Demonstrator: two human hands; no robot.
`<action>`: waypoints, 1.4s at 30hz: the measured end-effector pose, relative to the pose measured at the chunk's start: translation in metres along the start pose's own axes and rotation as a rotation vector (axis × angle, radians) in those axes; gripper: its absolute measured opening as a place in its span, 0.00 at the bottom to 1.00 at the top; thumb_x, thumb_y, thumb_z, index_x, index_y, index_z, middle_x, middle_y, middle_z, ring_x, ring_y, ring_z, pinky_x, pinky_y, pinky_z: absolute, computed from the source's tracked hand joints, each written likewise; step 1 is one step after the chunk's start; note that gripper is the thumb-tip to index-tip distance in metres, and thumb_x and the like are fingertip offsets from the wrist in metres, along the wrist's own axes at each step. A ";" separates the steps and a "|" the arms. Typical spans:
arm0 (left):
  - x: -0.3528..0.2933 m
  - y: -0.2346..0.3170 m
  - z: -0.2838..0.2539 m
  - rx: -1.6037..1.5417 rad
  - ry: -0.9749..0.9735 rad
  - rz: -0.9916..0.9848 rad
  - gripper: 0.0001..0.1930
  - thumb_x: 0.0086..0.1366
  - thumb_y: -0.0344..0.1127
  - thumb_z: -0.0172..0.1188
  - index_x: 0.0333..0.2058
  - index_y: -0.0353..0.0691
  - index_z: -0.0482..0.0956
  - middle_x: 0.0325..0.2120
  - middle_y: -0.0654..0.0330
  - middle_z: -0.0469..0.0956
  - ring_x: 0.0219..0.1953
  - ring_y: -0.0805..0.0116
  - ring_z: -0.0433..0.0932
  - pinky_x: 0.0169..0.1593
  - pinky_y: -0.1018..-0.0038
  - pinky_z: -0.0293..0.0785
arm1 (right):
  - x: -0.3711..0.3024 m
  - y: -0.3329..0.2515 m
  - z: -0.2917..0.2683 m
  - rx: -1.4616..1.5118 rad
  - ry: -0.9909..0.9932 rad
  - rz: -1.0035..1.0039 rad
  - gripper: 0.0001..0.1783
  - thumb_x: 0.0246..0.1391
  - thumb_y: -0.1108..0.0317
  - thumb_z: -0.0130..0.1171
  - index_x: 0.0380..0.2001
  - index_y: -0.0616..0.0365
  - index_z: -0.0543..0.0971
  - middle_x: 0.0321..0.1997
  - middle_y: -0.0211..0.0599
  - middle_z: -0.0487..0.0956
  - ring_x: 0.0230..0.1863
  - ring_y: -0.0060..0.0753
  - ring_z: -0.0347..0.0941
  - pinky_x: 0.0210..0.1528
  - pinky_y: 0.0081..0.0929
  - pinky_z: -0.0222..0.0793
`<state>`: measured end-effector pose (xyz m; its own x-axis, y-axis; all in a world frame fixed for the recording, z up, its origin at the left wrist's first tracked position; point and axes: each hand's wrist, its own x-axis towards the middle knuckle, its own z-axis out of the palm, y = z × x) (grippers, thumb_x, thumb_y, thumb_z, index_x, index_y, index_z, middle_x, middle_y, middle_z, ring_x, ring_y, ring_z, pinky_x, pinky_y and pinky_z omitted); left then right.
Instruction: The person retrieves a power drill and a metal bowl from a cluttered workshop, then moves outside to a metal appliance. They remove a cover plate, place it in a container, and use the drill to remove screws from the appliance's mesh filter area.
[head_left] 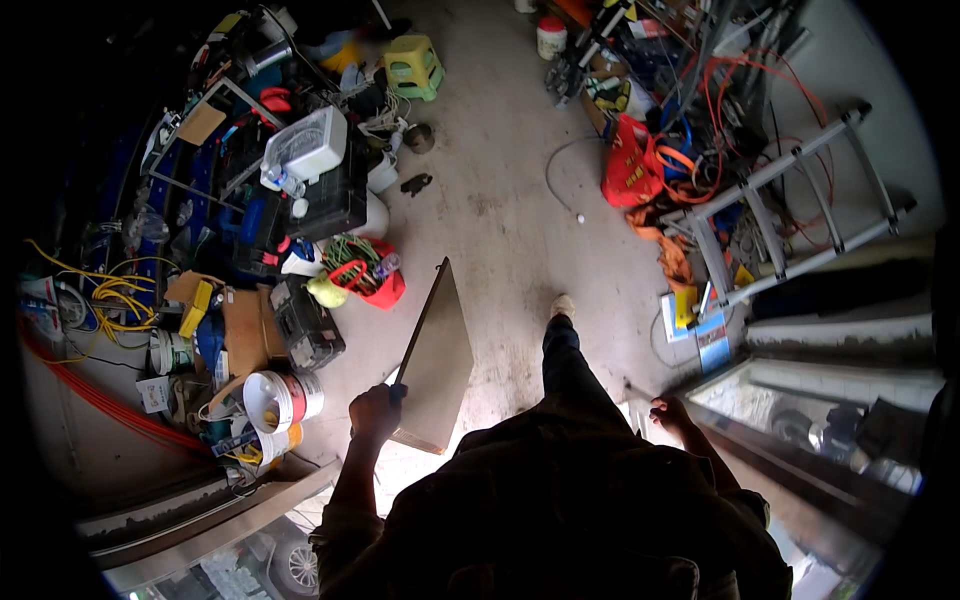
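My left hand (376,412) is closed at the left edge of a flat, thin grey-brown panel (440,365). A small dark blue piece (398,392) shows at the fingers, and I cannot make out whether it belongs to the panel. The panel hangs tilted beside my left leg, its top corner pointing forward. On the other side, my right hand (672,414) is out by my hip with curled fingers. It is near the door frame (760,450), and what it holds, if anything, is too small and dim to name.
Along the left stand a white bucket (268,402), a red bag (382,286), a black toolbox (305,325) and a yellow-green stool (413,68). A ladder (775,220), a red bag (632,165) and orange hoses lie at the right. A grey cable (549,170) curls on the floor.
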<state>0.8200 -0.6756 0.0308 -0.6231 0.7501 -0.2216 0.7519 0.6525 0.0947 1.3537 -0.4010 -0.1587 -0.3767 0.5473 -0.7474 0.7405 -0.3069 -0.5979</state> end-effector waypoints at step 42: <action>1.454 0.218 -0.367 -0.004 0.274 0.259 0.21 0.57 0.53 0.51 0.19 0.41 0.74 0.15 0.52 0.74 0.19 0.51 0.74 0.24 0.59 0.68 | 0.930 -0.951 -0.519 -0.273 0.340 -0.512 0.09 0.49 0.71 0.53 0.34 0.64 0.74 0.19 0.35 0.74 0.20 0.23 0.70 0.23 0.22 0.65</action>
<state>-0.0012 0.5970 0.0850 -0.4472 0.8910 0.0777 0.8916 0.4372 0.1177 0.5880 0.8047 -0.1349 -0.5548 0.7999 -0.2290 0.6459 0.2407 -0.7245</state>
